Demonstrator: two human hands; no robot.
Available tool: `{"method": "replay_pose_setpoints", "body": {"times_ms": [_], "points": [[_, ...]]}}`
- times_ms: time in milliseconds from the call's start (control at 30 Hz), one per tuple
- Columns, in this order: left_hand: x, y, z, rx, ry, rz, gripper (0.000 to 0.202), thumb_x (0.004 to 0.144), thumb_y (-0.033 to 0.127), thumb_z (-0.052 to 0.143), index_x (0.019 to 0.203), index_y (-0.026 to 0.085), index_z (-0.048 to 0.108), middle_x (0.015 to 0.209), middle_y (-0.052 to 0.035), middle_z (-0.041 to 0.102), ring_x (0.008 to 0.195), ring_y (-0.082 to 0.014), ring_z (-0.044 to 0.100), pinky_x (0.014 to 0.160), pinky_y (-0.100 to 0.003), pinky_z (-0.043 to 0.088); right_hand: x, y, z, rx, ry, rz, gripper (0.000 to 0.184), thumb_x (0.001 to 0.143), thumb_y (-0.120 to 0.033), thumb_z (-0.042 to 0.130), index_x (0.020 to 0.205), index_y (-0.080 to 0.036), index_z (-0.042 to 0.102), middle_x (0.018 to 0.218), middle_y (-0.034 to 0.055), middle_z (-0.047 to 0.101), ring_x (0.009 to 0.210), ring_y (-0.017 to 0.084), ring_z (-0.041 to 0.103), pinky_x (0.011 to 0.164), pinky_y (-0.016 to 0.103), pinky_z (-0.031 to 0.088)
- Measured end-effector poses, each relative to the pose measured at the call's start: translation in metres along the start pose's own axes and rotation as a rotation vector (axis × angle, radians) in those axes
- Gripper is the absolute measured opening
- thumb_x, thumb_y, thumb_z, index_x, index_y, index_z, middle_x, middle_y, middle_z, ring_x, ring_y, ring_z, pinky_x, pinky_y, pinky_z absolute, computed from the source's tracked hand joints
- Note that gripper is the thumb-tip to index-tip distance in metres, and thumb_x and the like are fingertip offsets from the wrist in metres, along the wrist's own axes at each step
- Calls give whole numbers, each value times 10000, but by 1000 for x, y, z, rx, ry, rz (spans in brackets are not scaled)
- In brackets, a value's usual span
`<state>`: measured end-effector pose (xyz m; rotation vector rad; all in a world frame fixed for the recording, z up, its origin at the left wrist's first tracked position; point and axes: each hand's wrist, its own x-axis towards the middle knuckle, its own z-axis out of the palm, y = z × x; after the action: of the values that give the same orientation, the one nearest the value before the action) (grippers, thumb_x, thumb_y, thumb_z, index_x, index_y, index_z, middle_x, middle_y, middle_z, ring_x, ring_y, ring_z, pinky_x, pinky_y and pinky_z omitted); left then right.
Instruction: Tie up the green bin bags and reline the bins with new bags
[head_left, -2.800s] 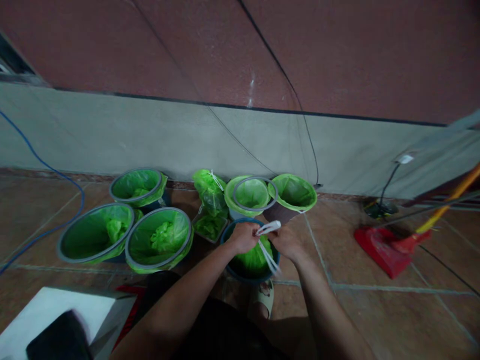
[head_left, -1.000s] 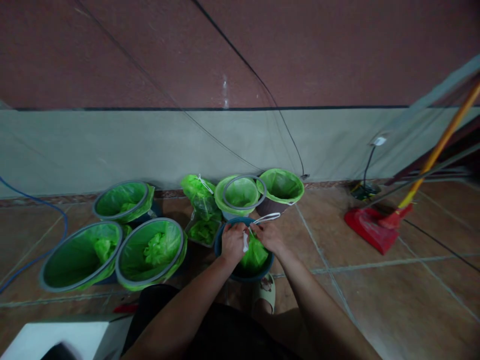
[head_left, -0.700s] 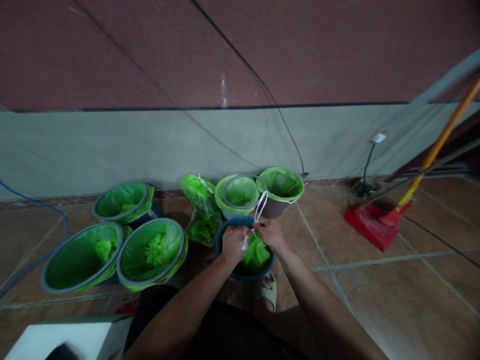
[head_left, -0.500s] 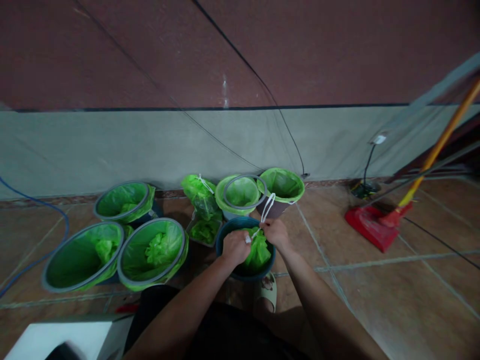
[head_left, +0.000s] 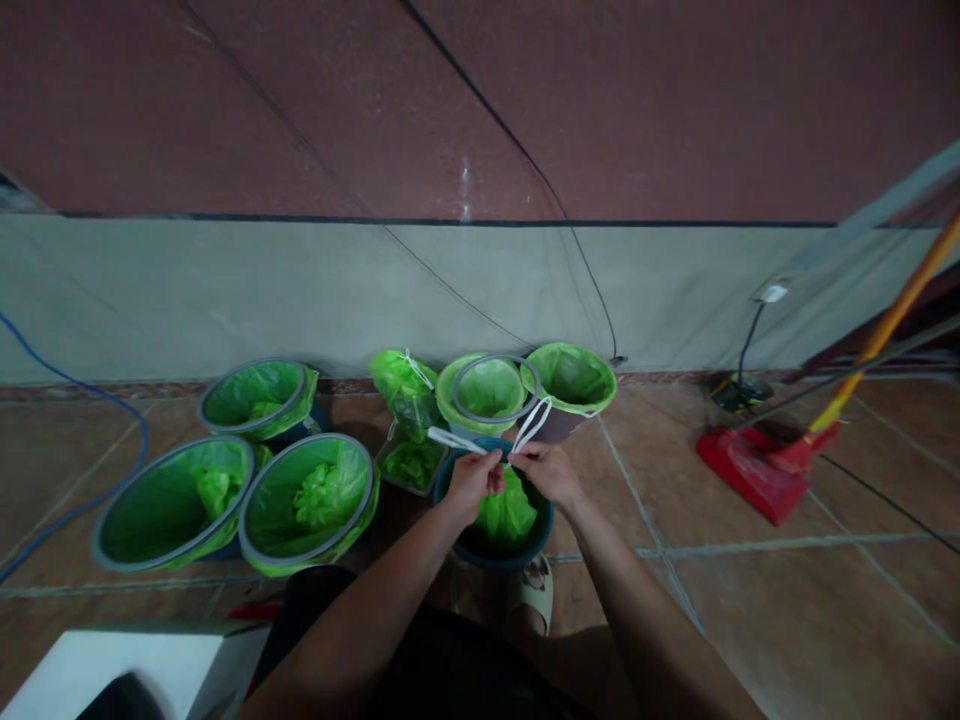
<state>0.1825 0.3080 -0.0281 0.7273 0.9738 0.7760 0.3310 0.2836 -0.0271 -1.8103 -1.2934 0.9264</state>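
Note:
A green plastic bag [head_left: 506, 515] sits in the dark blue bin [head_left: 546, 530] in front of me. Above it, my left hand [head_left: 471, 485] pinches a white drawstring [head_left: 454, 438] whose loop sticks out to the left. Close beside it, my right hand [head_left: 547, 472] is closed on another white drawstring loop [head_left: 534, 420] that rises above the fingers. The hands nearly meet over the bin's mouth. Behind them stand a white bin [head_left: 450, 385] with a green liner and a loose grey ring [head_left: 459, 400], and a brown lined bin [head_left: 555, 425].
Three grey-rimmed bins [head_left: 244, 500] with green liners stand at left. A tied green bag [head_left: 405, 385] rests over a small basket [head_left: 411, 465]. A red dustpan [head_left: 750, 470] with a yellow handle lies right. A blue hose [head_left: 142, 440] crosses the left floor; a white box [head_left: 150, 670] is lower left.
The drawstring has been drawn into two loops, one now sticking out left of my left hand. My hands have come closer together above the bag, and the view has shifted slightly.

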Motion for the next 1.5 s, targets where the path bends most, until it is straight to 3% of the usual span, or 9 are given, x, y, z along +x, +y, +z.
{"method": "replay_pose_setpoints", "body": {"times_ms": [167,300,400,600,767,1000,1233,1367,1500], "points": [[6,-4,-3,168,-55,153,160,590,139,646,747,152,615,581,52,558,516,-78,508,552,-215,419,-5,-12,-6,-153,9,-249,145,773,-281,625,802,-206,746,972,59,713,894,188,645,852,311,478],[13,-11,-7,490,-34,386,121,638,112,605,743,159,638,655,39,602,616,-100,539,626,-226,434,-11,-22,-7,-409,25,-503,184,827,-217,582,930,-200,733,1319,103,576,1244,238,485,1063,403,361],[16,-13,-10,622,-39,476,110,709,137,581,777,166,662,717,21,644,678,-114,566,689,-241,458,-11,-20,-6,-489,1,-532,252,863,-208,534,1067,-175,679,1341,122,563,1322,245,406,1126,455,269],[20,-10,-14,600,-93,423,122,712,138,556,730,164,674,691,20,649,673,-121,575,670,-238,466,-7,-10,-3,-452,-140,-445,243,934,-274,425,1014,-163,625,1040,101,669,1102,218,549,1026,388,381],[23,-11,-16,547,-119,397,147,706,110,544,763,160,671,700,13,660,684,-124,596,681,-239,479,-6,-10,2,-312,-168,-316,205,932,-293,425,971,-184,594,915,73,676,894,192,617,856,311,451],[14,-9,-13,705,-68,398,364,757,130,588,1117,176,608,773,1,714,680,-135,642,673,-248,489,5,5,21,-22,24,-149,156,848,-303,487,860,-184,587,803,38,679,770,171,630,746,286,479],[0,-7,-11,1051,44,599,420,837,112,505,1244,210,535,880,-14,733,736,-154,667,740,-280,505,9,12,28,258,113,60,168,669,-309,646,767,-183,593,688,16,682,638,164,634,631,269,491],[-2,-9,-11,1140,55,667,409,865,120,473,1261,206,532,940,-33,725,824,-169,675,818,-298,515,4,5,24,154,46,-8,143,700,-304,591,692,-174,652,692,28,703,648,160,635,636,259,477],[0,-8,-13,1143,71,723,411,874,110,440,1269,170,536,1020,-73,708,930,-187,664,902,-330,508,0,2,23,70,-20,-78,242,757,-328,546,764,-167,726,741,33,724,658,156,625,636,261,463]]}}
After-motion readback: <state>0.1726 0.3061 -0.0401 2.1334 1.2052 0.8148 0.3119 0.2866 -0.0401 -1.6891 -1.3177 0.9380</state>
